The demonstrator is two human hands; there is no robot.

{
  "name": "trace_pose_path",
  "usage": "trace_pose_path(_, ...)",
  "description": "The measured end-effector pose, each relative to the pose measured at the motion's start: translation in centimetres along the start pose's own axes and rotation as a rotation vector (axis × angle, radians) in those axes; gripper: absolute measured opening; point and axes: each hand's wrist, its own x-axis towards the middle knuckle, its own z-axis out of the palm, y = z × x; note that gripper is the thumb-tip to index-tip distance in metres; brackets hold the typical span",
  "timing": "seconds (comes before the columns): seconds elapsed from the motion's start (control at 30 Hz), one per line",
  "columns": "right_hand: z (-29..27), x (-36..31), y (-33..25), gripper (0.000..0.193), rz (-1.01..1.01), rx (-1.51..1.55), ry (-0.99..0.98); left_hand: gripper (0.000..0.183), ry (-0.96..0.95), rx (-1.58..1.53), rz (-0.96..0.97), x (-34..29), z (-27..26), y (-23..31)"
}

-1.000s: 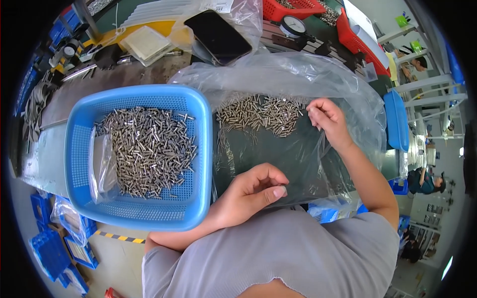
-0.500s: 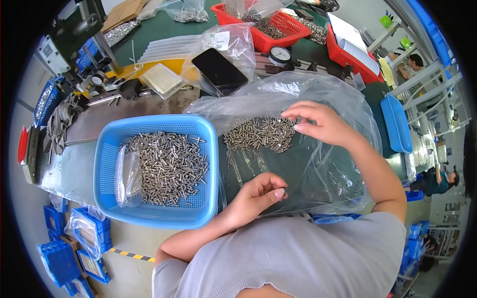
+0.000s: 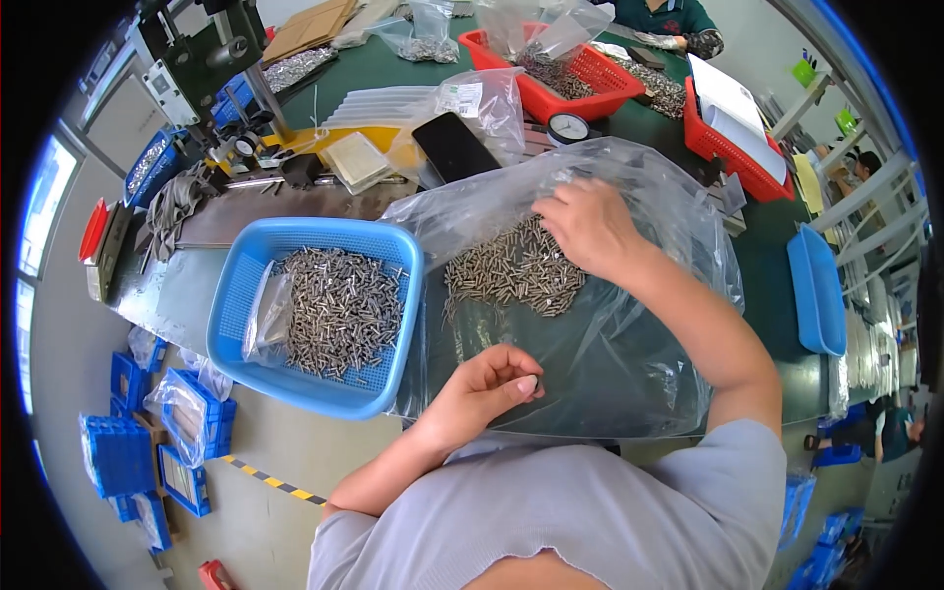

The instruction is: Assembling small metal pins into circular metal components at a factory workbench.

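Observation:
Small metal pins lie in a loose pile (image 3: 516, 267) on a clear plastic sheet or bag (image 3: 629, 364) spread over the table. At the pile's far right edge is my right hand (image 3: 590, 228), palm down, its fingers bent but not closed; the thumb is mostly hidden. Nearer my body, my left hand (image 3: 484, 388) is closed, thumb pressed against the curled fingers. Whatever it holds is hidden. To its left stands a blue plastic basket (image 3: 233, 329) holding many similar pins (image 3: 344, 315) and a folded clear bag (image 3: 268, 317).
Behind the sheet lie a black phone (image 3: 454, 147) and a round dial gauge (image 3: 567, 128). Red baskets (image 3: 629, 90) stand at the back, one holding papers (image 3: 726, 113). A metal stand (image 3: 265, 98) is at the back left. A person (image 3: 669, 25) sits across the table.
My right hand has moved left and down onto the pile's far edge, its fingers turned under. The left hand stays closed. The view has shifted, bringing the person across the table into sight.

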Motion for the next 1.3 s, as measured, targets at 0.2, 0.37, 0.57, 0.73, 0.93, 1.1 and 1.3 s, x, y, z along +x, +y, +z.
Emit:
trace_pose_path(0.2, 2.5, -1.6, 1.2, 0.019, -0.042, 0.269, 0.056, 0.015, 0.039, 0.048, 0.007, 1.6, 2.2, 1.4)
trace_pose_path(0.37, 1.2, -3.0, 1.3, 0.021, -0.031, 0.412, 0.046, 0.014, 0.165, -0.039, 0.098, 3.7, 2.7, 0.6)
trace_pose_path(0.57, -0.1, -4.5, 0.2, 0.024, 0.017, 0.609, -0.153, 0.015, 0.267, -0.304, 0.230, 5.7, 2.1, 0.3)
trace_pose_path(0.73, 1.3, -5.4, 0.2, 0.027, -0.090, 0.599, -0.005, 0.016, 0.261, -0.429, 0.210, 6.1, 1.4, -0.5)
trace_pose_path(0.93, 1.5, -5.6, -0.2, 0.010, -0.090, 0.543, 0.023, 0.017, 0.217, -0.470, 0.159, 5.7, 1.1, -0.5)
trace_pose_path(1.1, 1.5, -5.6, -0.3, 0.013, -0.018, 0.705, 0.033, 0.017, 0.226, -0.499, 0.171, 5.6, 1.1, -0.6)
trace_pose_path(1.3, -1.4, -5.3, -1.7, 0.003, 0.485, 1.448, -0.262, 0.016, 0.220, -0.539, 0.186, 5.3, 1.0, -0.5)
